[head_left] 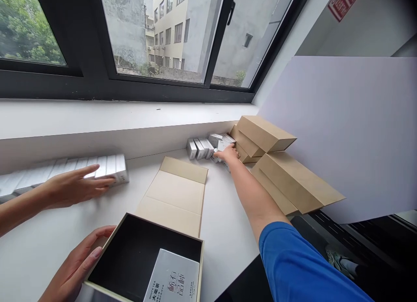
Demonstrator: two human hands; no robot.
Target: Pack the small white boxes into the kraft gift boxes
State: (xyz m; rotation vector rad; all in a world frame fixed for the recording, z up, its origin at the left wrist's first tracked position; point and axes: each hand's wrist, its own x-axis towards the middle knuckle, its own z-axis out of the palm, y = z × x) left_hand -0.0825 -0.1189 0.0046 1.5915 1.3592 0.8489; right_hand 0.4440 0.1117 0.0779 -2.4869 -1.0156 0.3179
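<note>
In the head view, the left hand (pixel 78 263) is partly curled at the near left, its fingers against the outer side of an open box (pixel 137 250) and its thumb at the rim; how firmly it grips cannot be told. The box lies immediately to the right of this hand, dark inside, with a silver carton (pixel 177 273) lying in it on the side away from the hand, printed face up and marked "WHITE TEA". The box's lid (pixel 174 193) is folded back flat on the table (pixel 234 232), beyond the left hand and to its right.

The right hand (pixel 228 153), on an outstretched arm in a blue sleeve (pixel 293 258), is well apart from the left hand and the box. Its fingers are bent down among small cartons (pixel 200 148); some stand in a short row just left of it, others lie jumbled under and behind it. Whether it has hold of one cannot be made out. Brown boxes (pixel 267 134) are stacked just to its right, reaching back along its forearm.

Beyond the left hand, a co-worker's hand (pixel 81 184) comes in with fingers extended and spread, at the end of a long row of white cartons (pixel 114 163).
</note>
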